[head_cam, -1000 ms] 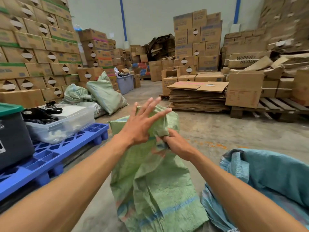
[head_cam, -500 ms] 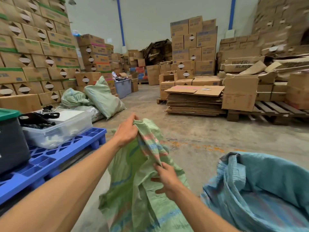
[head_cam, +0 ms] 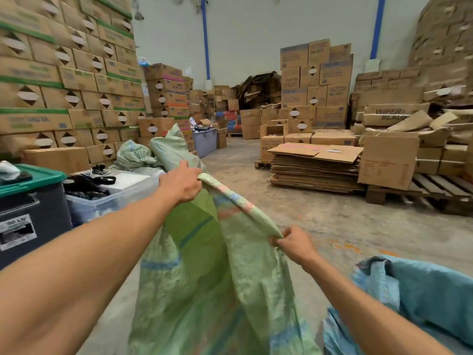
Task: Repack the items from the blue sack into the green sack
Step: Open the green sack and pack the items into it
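Green sack mouth now pulled open
Both hands, left [head_cam: 180, 184] and right [head_cam: 294, 244], moved apart, each clamped on green sack [head_cam: 212, 272] rim; blue sack [head_cam: 422, 290] right of it, unemptied

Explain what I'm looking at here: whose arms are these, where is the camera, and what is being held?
There is no machine: a person wears one camera on the head, looking forward and down, so both bare arms reach in from below. The left hand and the right hand each grip the rim of the green sack, pulling its mouth apart. The blue sack stands on the concrete floor at lower right. On the left sit a green-lidded bin and a clear tub; stacked cardboard boxes fill the warehouse behind.
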A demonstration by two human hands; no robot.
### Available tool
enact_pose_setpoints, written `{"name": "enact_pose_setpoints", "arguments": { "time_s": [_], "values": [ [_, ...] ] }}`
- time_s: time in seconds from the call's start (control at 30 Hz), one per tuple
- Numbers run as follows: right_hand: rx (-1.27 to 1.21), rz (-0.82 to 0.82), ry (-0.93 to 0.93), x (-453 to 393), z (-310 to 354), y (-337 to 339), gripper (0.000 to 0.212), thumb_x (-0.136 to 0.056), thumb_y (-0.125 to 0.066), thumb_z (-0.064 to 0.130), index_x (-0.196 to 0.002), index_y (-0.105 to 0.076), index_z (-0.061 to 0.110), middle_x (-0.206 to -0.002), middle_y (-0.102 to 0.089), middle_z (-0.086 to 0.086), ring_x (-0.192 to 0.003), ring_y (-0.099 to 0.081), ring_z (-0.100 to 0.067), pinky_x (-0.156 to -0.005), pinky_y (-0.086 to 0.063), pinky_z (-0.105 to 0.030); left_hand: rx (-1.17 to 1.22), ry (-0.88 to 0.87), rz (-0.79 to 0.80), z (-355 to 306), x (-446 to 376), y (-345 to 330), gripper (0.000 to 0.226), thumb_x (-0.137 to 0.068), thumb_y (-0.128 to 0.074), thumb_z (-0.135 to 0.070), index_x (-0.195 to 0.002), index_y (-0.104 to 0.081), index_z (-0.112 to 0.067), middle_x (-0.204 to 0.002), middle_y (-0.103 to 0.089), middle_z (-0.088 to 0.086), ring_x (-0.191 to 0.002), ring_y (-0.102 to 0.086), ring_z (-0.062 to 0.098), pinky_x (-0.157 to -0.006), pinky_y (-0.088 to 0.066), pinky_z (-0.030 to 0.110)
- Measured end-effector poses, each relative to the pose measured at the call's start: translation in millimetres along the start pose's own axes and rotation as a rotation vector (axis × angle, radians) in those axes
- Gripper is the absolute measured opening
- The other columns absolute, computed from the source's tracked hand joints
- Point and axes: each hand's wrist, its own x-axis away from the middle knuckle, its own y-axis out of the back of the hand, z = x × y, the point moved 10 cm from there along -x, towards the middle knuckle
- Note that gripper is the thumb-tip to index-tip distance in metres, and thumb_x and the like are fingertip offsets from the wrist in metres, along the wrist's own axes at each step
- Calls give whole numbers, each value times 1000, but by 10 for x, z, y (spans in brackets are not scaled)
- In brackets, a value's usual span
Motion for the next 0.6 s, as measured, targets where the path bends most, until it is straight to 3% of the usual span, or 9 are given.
{"name": "enact_pose_setpoints", "arguments": {
  "time_s": [0.1,0.17,0.23,0.33,0.4,0.43,0.47,0.53,0.6],
  "values": [
    [-543,293,-326,161,-39,-459,35,-95,-61,39,-116,-62,11,-106,-67,-12,-81,-63,-29,-61,-51,-39,-193,163,-165,75,41,321,29,-91,-48,-20,-116,-60,-20,-133,-41,10,-126,-36,35,-107,-23,52],
    [-960,254,-337,85,208,-406,33,-101,-52,32,-119,-61,6,-106,-69,-16,-84,-66,-30,-63,-55,-41,-305,71,-277,47,95,426,27,-89,-52,-15,-116,-58,-20,-124,-57,6,-118,-50,31,-99,-35,44],
    [-1125,105,-194,-76,466,-176,29,-102,-50,26,-122,-58,6,-114,-68,-20,-92,-68,-33,-73,-58,-44,-260,48,-295,144,168,363,30,-88,-54,-6,-115,-57,-18,-112,-67,7,-106,-63,31,-83,-47,39],
    [-712,3,315,30,989,319,46,-88,-72,28,-125,-47,18,-119,-64,-10,-98,-65,-23,-77,-56,-37,211,467,-161,807,290,167,25,-91,-53,-6,-114,-61,-6,-122,-63,18,-113,-60,36,-88,-50,41],
    [-6,25,607,163,1125,243,71,-77,-78,20,-135,-37,24,-126,-56,-1,-112,-56,-19,-92,-49,-33,688,654,8,1066,336,-104,19,-98,-49,-9,-105,-57,6,-133,-55,23,-118,-58,35,-94,-48,41],
    [326,-34,641,169,1024,172,68,-78,-73,20,-135,-38,25,-126,-53,-2,-114,-53,-22,-95,-46,-35,887,665,102,1057,318,-195,22,-101,-42,-9,-100,-55,9,-134,-54,23,-114,-62,31,-91,-50,39],
    [540,-96,584,75,815,126,53,-82,-67,22,-129,-43,26,-121,-53,-4,-112,-52,-27,-92,-46,-39,1089,672,158,1057,285,-290,26,-103,-37,-8,-96,-55,9,-125,-58,22,-95,-71,26,-78,-56,35],
    [515,-214,263,-59,340,205,19,-89,-59,31,-108,-56,29,-110,-58,-8,-103,-56,-33,-82,-52,-42,1404,680,219,1052,243,-465,26,-101,-37,-13,-89,-56,0,-88,-69,19,-49,-68,21,-47,-57,32],
    [66,-113,-68,-114,-74,138,8,-92,-57,29,-90,-62,24,-98,-68,-13,-86,-65,-32,-69,-59,-42,1391,574,330,1024,227,-635,31,-93,-41,-27,-96,-63,-5,-73,-73,15,-56,-69,23,-62,-61,41]
  ]
}}
